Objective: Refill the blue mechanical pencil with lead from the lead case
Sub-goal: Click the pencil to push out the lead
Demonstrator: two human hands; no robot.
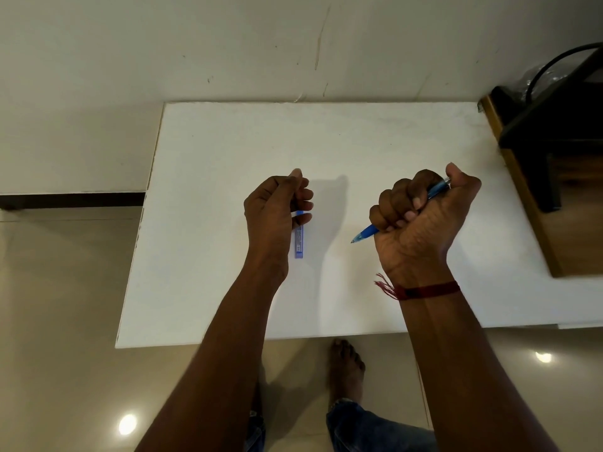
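One white table [228, 141], seemingly touching the wall [163, 44], beneath the pencil [367, 232].

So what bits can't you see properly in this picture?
Head view:
- Top of the lead case: hidden behind the left hand, so whether it is open or closed is unknown.
- Whether the left thumb and finger pinch a lead: too small to tell.
- Middle of the blue mechanical pencil: wrapped inside the right hand.
- Dark object at right: cut off by the edge.
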